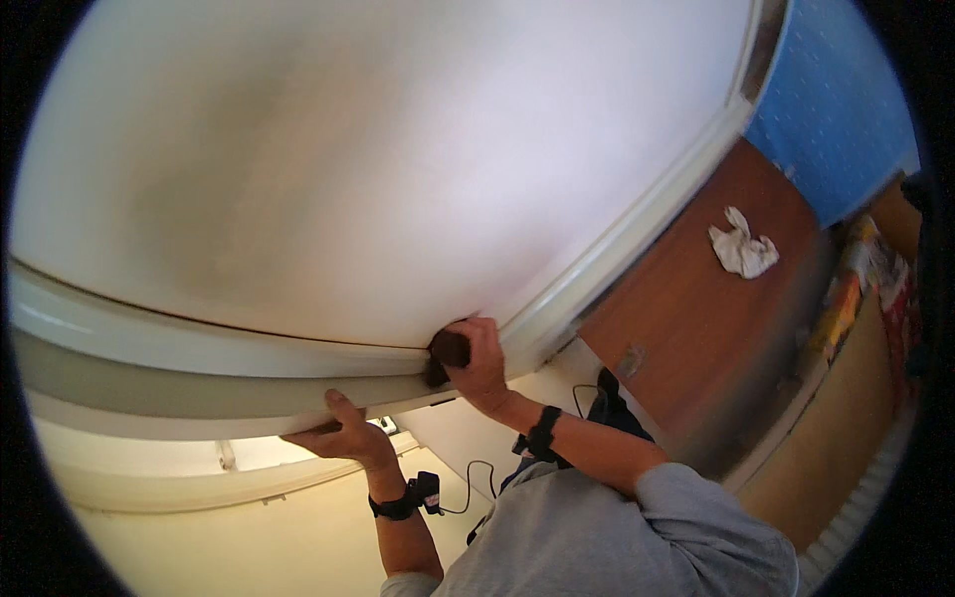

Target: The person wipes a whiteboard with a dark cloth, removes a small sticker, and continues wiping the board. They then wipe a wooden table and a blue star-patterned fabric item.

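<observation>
A large white panel, like a door, spreads across the upper left and middle. A pale grey band runs along its near side. My right hand is closed round a dark brown rounded object and presses it to the panel's near corner. What kind of object it is, I cannot make out. To the left, my left hand grips the panel's lower edge, thumb on top and fingers partly hidden beneath.
A crumpled whitish cloth lies on a reddish-brown wooden surface at right. Beyond it hangs a blue sheet. Cardboard and colourful packaging line the far right. A black cable dangles by my left wrist.
</observation>
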Demonstrator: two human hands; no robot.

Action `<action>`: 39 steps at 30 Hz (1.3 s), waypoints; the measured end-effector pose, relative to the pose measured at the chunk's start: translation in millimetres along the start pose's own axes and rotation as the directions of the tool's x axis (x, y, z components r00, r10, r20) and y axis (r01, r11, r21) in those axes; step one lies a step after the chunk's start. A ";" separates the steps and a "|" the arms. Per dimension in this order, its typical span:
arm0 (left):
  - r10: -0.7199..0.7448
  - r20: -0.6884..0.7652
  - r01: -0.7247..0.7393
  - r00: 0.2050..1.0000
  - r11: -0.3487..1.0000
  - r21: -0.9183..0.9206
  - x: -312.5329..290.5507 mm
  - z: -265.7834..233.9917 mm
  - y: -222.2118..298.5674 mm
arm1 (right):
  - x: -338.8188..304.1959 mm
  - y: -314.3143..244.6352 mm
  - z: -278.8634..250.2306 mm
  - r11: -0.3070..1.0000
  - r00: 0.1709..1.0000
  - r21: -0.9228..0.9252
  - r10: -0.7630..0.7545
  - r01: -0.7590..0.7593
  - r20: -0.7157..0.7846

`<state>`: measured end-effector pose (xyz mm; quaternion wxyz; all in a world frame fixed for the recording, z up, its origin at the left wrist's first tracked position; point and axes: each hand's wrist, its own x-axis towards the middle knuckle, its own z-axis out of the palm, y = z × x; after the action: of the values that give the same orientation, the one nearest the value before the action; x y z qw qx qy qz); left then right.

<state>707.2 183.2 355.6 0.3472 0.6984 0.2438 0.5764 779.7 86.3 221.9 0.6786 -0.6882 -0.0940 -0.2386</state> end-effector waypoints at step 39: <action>0.075 0.011 -0.074 0.997 0.997 -0.020 9.6 -9.7 -22.4 | 153.5 194.2 -135.2 0.743 0.513 0.497 0.670 -0.449 -0.537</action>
<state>701.1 206.7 345.5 0.3339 0.7070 0.2097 0.5871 973.9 -87.8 114.5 0.7967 -0.4312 0.3596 -0.2236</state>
